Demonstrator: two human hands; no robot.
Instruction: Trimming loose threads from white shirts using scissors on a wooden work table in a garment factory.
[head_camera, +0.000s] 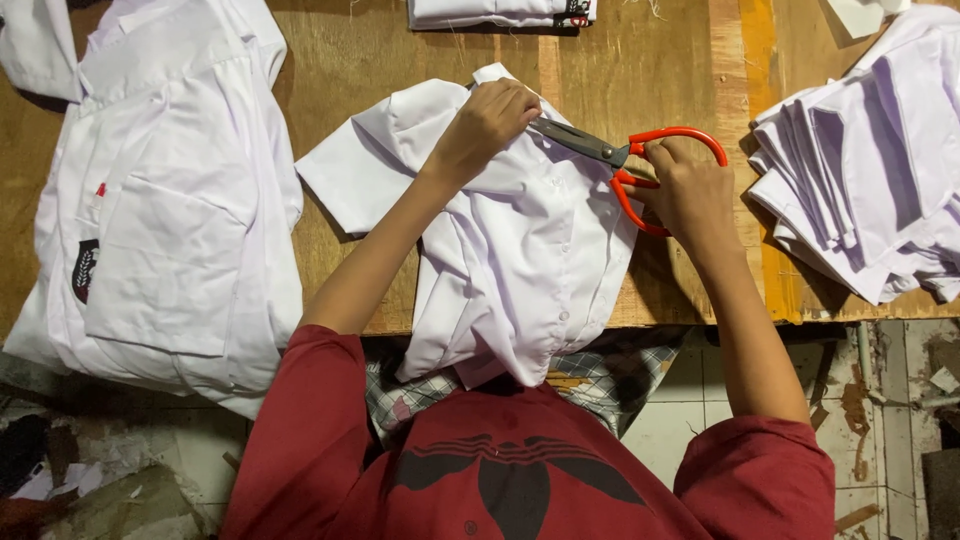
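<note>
The left hand (490, 120) is clenched on the fabric near the collar of a white shirt (510, 250) that lies across the near edge of the wooden table (350, 60). The shirt's lower part hangs off the edge toward the person's lap, so its hem is hidden behind the red top and a checked cloth (600, 375). The right hand (690, 195) grasps red-handled scissors (625, 160), fingers through the loops. The blades point left toward the left hand, and their tips vanish under its knuckles, so whether they are parted or shut, and what they touch, cannot be told. A button row runs down the shirt front.

To the left lies a pile of white shirts (160, 200), one with a dark badge on the sleeve; its far edge is cut off by the frame. To the right a stack of folded white pieces (860, 170) runs out of view. Another folded white garment (500, 12) at the top edge is only partly seen
</note>
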